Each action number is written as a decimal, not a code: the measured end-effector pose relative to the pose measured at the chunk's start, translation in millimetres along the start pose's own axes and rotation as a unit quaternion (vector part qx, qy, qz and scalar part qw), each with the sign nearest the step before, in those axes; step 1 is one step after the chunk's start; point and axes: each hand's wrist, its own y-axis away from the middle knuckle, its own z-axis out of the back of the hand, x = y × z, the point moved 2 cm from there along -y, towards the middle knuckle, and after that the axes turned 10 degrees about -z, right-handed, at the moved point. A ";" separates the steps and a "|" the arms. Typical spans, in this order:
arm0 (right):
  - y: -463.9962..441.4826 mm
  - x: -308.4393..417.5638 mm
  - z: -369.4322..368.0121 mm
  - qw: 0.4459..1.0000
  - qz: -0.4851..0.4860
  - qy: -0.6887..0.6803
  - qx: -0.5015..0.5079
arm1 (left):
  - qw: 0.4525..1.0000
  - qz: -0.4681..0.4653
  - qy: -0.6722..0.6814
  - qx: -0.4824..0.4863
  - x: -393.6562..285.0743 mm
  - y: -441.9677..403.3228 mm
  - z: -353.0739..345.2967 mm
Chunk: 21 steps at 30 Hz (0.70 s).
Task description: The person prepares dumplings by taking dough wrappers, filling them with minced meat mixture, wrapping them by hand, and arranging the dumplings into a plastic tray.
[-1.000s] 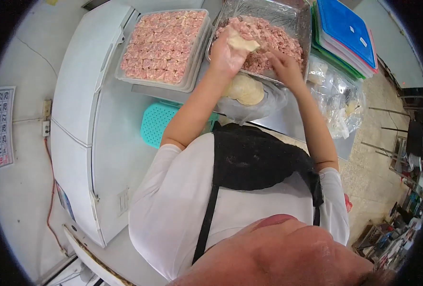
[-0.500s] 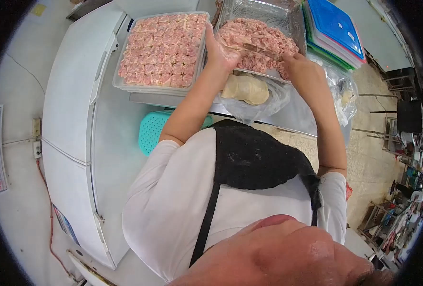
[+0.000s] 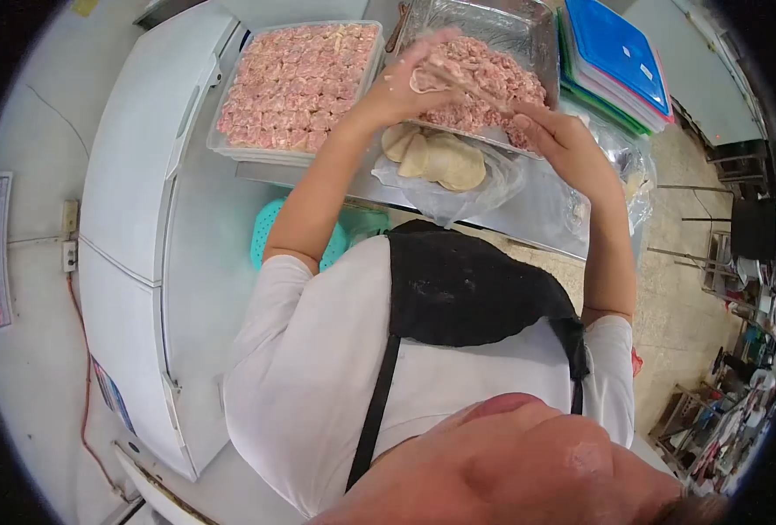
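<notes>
My left hand (image 3: pixel 403 86) is at the near left corner of the metal tray (image 3: pixel 541 39), palm up with a thin, pale dough wrapper (image 3: pixel 424 81) on it. My right hand (image 3: pixel 556 133) grips the end of a thin, flat spreading stick (image 3: pixel 475 89), whose other end reaches over the wrapper. Ground pink meat (image 3: pixel 502 70) fills part of the tray below and behind the stick. Just in front of the tray, a stack of round, pale wrappers (image 3: pixel 445 162) lies on clear plastic. My fingers partly hide the wrapper and the meat on it.
Left of the tray, a clear container (image 3: pixel 217 140) holds rows of meat-filled pieces. Coloured lids (image 3: pixel 620 52) and plastic bags (image 3: pixel 628 175) sit at the right. A turquoise basket (image 3: pixel 270 232) is below the table edge, beside a white refrigerator (image 3: pixel 134 175).
My left hand has drawn slightly back from the tray, its fingers now spread. The stick shows more clearly across it. More of the wrapper stack is visible than half a second ago.
</notes>
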 end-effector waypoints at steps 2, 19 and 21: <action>-0.7 -3.8 1.5 1.000 0.015 0.022 0.009 | 0.996 0.017 -0.035 0.083 -13.5 -7.9 1.6; -43.0 -169.0 16.6 0.963 -0.057 0.260 -0.044 | 0.990 0.086 -0.104 0.036 19.6 -14.2 -50.1; -34.3 -164.0 32.4 0.997 -0.033 0.057 -0.031 | 0.993 0.089 -0.065 0.044 3.5 -13.9 -49.3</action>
